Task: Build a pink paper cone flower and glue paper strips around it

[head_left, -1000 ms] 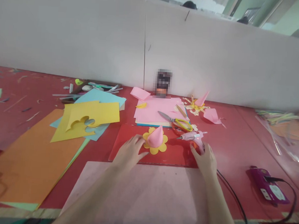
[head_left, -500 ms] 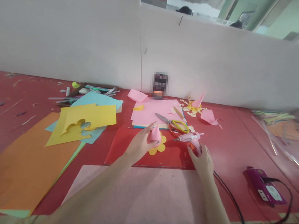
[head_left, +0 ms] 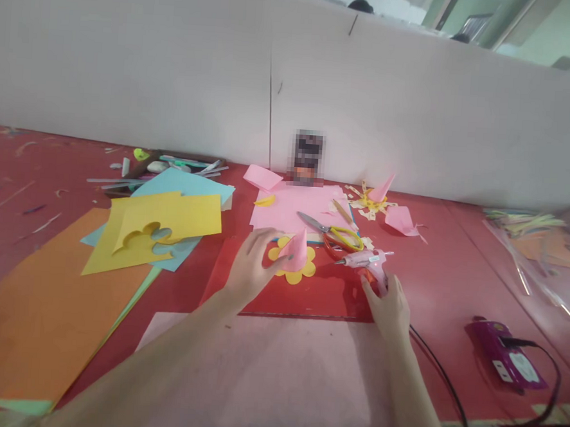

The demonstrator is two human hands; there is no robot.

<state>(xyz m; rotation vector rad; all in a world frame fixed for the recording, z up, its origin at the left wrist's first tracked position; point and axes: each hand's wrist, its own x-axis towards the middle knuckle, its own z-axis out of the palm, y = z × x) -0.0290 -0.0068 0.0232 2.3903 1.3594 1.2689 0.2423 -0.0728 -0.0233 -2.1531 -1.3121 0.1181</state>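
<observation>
A pink paper cone (head_left: 296,251) stands on a yellow paper flower (head_left: 294,278), which lies on a red board (head_left: 338,297). My left hand (head_left: 250,269) is just left of the cone, fingers apart; its thumb tip overlaps the cone's lower edge, and I cannot tell whether it touches. Right of the flower, my right hand (head_left: 389,307) has its thumb and fingers around the handle of a pink glue gun (head_left: 366,260), whose nozzle points left. Scissors (head_left: 336,233) with yellow and red handles lie just behind the glue gun.
Yellow sheets (head_left: 192,217), one with a cut-out, overlap blue paper and an orange sheet (head_left: 42,302) at left. Pink sheets (head_left: 285,207) lie behind the board. Another cone (head_left: 382,189) stands at the back right. A purple power strip (head_left: 503,352) and cord lie at right.
My left hand has come off the pink cone and drawn back left, its fingers now apart. The cone stays on the flower. My right hand remains at the glue gun.
</observation>
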